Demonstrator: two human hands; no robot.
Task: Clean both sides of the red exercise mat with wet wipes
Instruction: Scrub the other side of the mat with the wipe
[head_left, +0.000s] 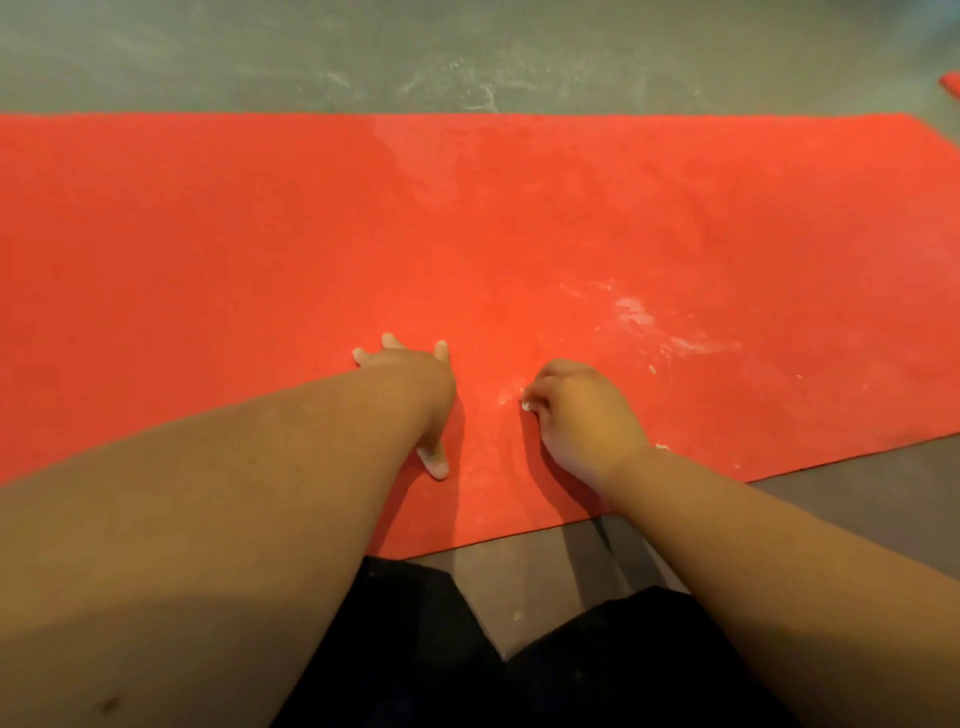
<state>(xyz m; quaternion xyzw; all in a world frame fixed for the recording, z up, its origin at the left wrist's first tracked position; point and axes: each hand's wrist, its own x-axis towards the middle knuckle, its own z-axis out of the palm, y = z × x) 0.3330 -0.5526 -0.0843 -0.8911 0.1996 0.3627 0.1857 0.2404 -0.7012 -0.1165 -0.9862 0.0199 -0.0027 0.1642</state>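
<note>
The red exercise mat (260, 249) lies flat on the floor and fills the middle of the view from left to right. White smears and crumbs mark it right of centre. My left hand (415, 384) presses flat on the mat near its front edge, fingers spread, holding nothing. Beside it, my right hand (576, 410) rests on the mat with its fingers curled; a small bit of white wet wipe (525, 406) shows at the fingertips, the rest hidden under the hand.
Grey floor (467, 57) with pale scuff marks runs beyond the mat's far edge. A small red thing (951, 83) pokes in at the far right edge. My knees in dark trousers (415, 649) rest on darker floor in front of the mat.
</note>
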